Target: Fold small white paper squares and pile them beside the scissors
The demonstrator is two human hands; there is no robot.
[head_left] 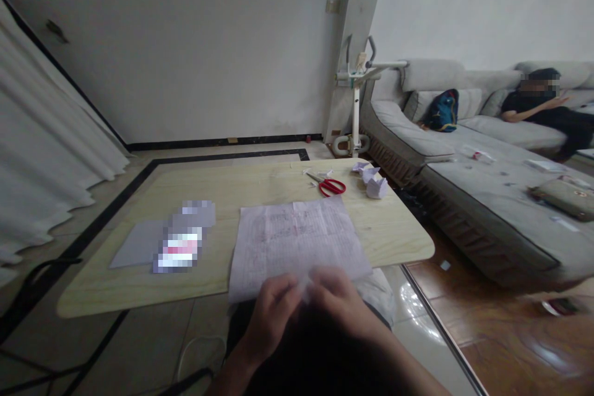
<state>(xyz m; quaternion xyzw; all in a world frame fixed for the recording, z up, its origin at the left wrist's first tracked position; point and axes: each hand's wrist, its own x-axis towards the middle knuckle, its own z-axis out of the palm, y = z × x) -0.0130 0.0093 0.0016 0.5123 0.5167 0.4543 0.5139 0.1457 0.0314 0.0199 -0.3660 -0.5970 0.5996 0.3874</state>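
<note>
My left hand (277, 306) and my right hand (335, 297) meet over the near edge of a large printed sheet of paper (297, 235). Fingers of both hands are closed in a pinch around a small pale piece of paper (305, 289), blurred by motion. The creased sheet lies on the wooden table (394, 235), its near side reaching past the edge toward my lap. Beyond it rest red-handled scissors (331, 186), with small paper scraps (325, 173) around their blades. Several folded pale paper pieces (375, 183) stand at the far right corner.
Plain paper (137, 244) lies at the table's left beside a bright pixelated object (180, 249). A grey sofa (492, 210) runs along the right, holding a backpack (443, 111) and a seated person (538, 105). Exercise equipment (356, 99) stands behind the table; a curtain (41, 136) hangs left.
</note>
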